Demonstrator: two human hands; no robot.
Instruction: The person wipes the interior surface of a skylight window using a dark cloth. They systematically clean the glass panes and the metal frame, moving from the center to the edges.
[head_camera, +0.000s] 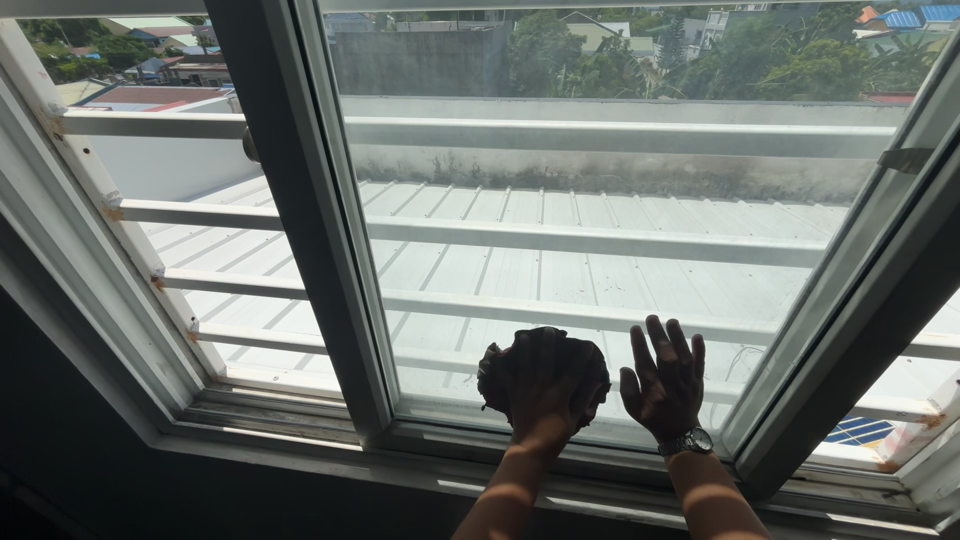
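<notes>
Against window pane (600, 190), bunched cloth (545, 375).

Cloth (545, 375): dark, bunched into rough ball, pressed flat against lower part of pane (600, 200), just above bottom frame rail, edges crumpled and sticking out at sides. Pane: clear glass, upright in sliding white frame, sunlit; white horizontal bars and pale ribbed roof visible through it. Cloth sits left of centre along pane's lower edge.
</notes>
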